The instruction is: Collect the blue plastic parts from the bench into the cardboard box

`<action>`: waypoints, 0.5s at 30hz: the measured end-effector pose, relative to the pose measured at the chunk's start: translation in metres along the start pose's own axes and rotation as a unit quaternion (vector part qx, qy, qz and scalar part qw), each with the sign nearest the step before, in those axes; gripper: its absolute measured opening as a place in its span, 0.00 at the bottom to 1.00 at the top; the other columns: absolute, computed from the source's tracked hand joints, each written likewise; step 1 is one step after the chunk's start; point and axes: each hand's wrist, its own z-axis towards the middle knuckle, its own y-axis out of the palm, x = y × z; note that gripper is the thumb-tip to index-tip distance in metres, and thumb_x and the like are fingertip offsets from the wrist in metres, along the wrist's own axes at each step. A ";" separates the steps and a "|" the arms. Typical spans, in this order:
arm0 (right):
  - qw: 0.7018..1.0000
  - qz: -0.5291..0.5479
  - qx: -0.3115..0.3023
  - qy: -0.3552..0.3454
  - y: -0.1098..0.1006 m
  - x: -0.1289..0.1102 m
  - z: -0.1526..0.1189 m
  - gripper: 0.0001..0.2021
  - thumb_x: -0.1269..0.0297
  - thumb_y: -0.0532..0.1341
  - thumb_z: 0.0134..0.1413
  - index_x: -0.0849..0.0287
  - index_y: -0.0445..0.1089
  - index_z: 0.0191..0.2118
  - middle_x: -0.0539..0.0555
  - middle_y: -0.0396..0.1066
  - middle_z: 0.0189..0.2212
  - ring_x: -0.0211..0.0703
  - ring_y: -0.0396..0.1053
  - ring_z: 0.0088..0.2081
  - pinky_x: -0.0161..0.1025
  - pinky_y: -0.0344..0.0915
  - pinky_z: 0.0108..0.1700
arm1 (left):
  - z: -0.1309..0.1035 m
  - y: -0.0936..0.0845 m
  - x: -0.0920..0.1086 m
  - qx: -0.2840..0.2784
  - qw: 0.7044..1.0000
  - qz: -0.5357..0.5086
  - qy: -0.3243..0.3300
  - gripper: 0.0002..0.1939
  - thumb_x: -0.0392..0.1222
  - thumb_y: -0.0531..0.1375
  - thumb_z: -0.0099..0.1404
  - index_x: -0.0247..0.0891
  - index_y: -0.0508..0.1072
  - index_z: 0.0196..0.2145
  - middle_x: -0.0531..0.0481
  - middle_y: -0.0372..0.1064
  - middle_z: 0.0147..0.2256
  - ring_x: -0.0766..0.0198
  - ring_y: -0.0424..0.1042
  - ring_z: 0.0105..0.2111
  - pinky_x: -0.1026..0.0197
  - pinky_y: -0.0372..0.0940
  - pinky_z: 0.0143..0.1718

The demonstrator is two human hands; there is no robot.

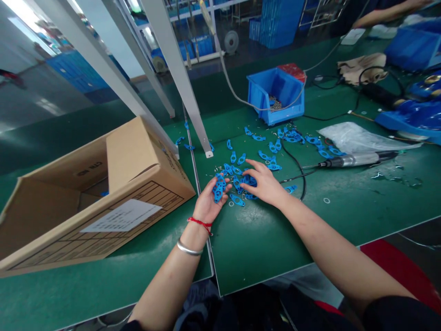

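My left hand [209, 202] is palm-up over the green table [262, 234] and cups several small blue plastic parts [219, 188]. It wears a red string and a silver bangle at the wrist. My right hand [263, 183] lies palm-down beside it, fingers spread on more blue parts [237, 199] scattered on the table. Other blue parts [272, 158] are strewn further back toward a blue bin [275, 94].
An open cardboard box [93, 197] lies on its side at the left. An electric screwdriver [354, 159] with a black cable lies to the right, next to a clear plastic bag [358, 137]. Grey frame legs [179, 78] stand behind. Another person's arm [382, 13] is far back right.
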 end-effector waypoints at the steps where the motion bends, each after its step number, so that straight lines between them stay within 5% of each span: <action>1: 1.000 -0.017 -0.015 -0.003 0.002 0.001 -0.001 0.16 0.53 0.63 0.48 0.56 0.69 0.41 0.57 0.56 0.58 0.56 0.52 0.59 0.59 0.52 0.58 | -0.001 -0.003 0.001 0.001 1.000 -0.014 -0.003 0.13 0.42 0.57 0.63 0.38 0.66 0.46 0.47 0.68 0.42 0.66 0.71 0.37 0.71 0.64 0.26; 4: 0.999 -0.029 -0.038 0.000 0.003 0.006 -0.001 0.11 0.56 0.61 0.51 0.56 0.69 0.37 0.56 0.62 0.54 0.56 0.55 0.58 0.62 0.51 0.57 | 0.000 -0.009 -0.001 0.006 1.000 -0.024 0.002 0.14 0.39 0.59 0.62 0.39 0.67 0.46 0.48 0.68 0.39 0.66 0.71 0.37 0.70 0.64 0.28; 8: 1.000 0.011 -0.005 0.013 -0.004 0.011 0.001 0.06 0.63 0.56 0.56 0.56 0.69 0.35 0.56 0.67 0.47 0.49 0.63 0.51 0.54 0.58 0.54 | 0.004 -0.010 -0.005 -0.004 1.000 0.002 0.012 0.16 0.33 0.62 0.58 0.38 0.67 0.45 0.50 0.67 0.35 0.70 0.69 0.32 0.74 0.57 0.21; 15: 0.997 -0.056 -0.060 0.006 -0.003 0.018 -0.004 0.10 0.58 0.60 0.51 0.55 0.69 0.40 0.55 0.63 0.53 0.56 0.55 0.58 0.62 0.48 0.59 | 0.004 -0.009 -0.009 -0.004 1.000 0.002 0.003 0.14 0.37 0.61 0.59 0.36 0.69 0.44 0.47 0.68 0.39 0.67 0.70 0.35 0.72 0.60 0.24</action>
